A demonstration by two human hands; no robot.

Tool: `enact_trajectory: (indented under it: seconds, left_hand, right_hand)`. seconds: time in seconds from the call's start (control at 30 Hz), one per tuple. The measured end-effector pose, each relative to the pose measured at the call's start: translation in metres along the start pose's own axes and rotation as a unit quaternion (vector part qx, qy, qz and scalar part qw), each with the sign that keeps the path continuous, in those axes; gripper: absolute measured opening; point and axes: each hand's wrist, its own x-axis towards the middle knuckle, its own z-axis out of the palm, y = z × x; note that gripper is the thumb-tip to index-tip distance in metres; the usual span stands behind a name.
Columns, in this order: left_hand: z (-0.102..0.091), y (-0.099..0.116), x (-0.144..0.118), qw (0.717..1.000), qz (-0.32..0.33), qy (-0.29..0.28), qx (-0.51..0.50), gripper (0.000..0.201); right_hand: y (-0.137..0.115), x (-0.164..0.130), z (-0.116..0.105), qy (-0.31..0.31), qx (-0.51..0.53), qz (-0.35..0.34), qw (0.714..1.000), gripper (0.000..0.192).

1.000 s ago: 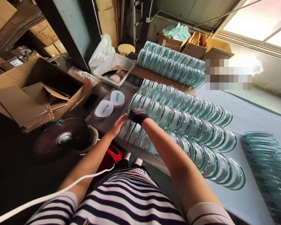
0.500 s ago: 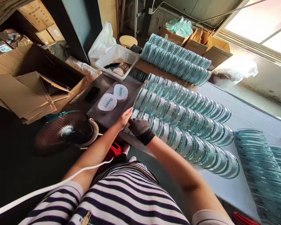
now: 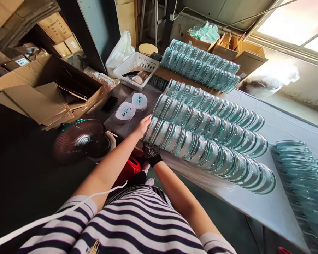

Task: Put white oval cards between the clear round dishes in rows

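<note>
Long rows of round, blue-green glass discs stand on edge across the table [image 3: 262,208]. My bare left hand [image 3: 143,125] presses flat against the left end of the nearest row [image 3: 206,155]. My right hand [image 3: 151,153], in a dark mesh glove, sits at the table's front edge under that same end, its fingers partly hidden by the discs. Just left of the row lie two white oval pieces with dark lettering [image 3: 125,111], side by side on a grey sheet.
A white plastic basket [image 3: 136,67] stands at the table's far left. Flattened cardboard boxes [image 3: 37,102] pile up on the left, above a fan [image 3: 81,141] on the floor. More discs fill the back rows [image 3: 201,67] and a stack at right [image 3: 302,183]. A red object [image 3: 127,169] is under the table.
My gloved right hand came down from the top of the middle rows to the front edge beneath the nearest row. My left hand moved up against that row's end.
</note>
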Motion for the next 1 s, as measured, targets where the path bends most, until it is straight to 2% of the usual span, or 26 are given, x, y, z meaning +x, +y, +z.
enact_trajectory:
  seconds: [0.07,0.13,0.2,0.23,0.27,0.33,0.4,0.5,0.6,0.7,0.8,0.9,1.0]
  left_hand:
    - [-0.001,0.003,0.000,0.998,0.037,-0.006,0.055,0.048]
    - [-0.001,0.007,-0.002,0.982,0.117,0.000,0.150,0.044]
    - [0.001,0.008,-0.006,0.942,0.217,0.000,0.256,0.040]
    - [0.002,0.009,-0.008,0.917,0.260,-0.007,0.302,0.038]
    - [0.004,0.009,-0.010,0.894,0.293,-0.017,0.339,0.037]
    - [0.005,0.009,-0.014,0.863,0.326,-0.037,0.385,0.036]
    - [0.006,0.010,-0.015,0.852,0.326,-0.044,0.406,0.034]
    - [0.007,0.012,-0.013,0.850,0.313,-0.041,0.421,0.031]
    - [0.008,0.013,-0.012,0.852,0.311,-0.039,0.420,0.028]
    - [0.009,0.015,-0.011,0.856,0.309,-0.039,0.412,0.026]
    - [0.010,0.016,-0.010,0.857,0.306,-0.035,0.413,0.026]
    - [0.012,0.016,-0.009,0.856,0.302,-0.032,0.418,0.026]
    - [0.012,0.015,-0.007,0.856,0.294,-0.032,0.424,0.027]
  right_hand:
    - [0.006,-0.012,-0.020,0.016,0.008,0.008,1.000,0.034]
    - [0.023,-0.019,-0.053,0.077,0.002,0.049,0.996,0.039]
    - [0.048,-0.016,-0.094,0.147,-0.030,0.102,0.983,0.042]
    - [0.062,-0.010,-0.113,0.150,-0.056,0.115,0.980,0.040]
    - [0.074,0.000,-0.130,0.126,-0.082,0.122,0.981,0.038]
    - [0.090,0.024,-0.156,0.025,-0.132,0.107,0.985,0.036]
    - [0.094,0.049,-0.168,-0.065,-0.167,0.070,0.981,0.035]
    - [0.085,0.070,-0.173,-0.091,-0.193,0.027,0.977,0.034]
    - [0.075,0.059,-0.167,-0.067,-0.205,0.014,0.976,0.031]
    - [0.072,0.022,-0.146,0.015,-0.180,0.008,0.984,0.032]
    - [0.065,-0.019,-0.099,0.076,-0.112,0.027,0.990,0.036]
    - [0.053,-0.041,-0.040,0.048,-0.047,0.045,0.997,0.035]
    - [0.044,-0.042,0.005,0.019,-0.008,0.064,0.998,0.035]
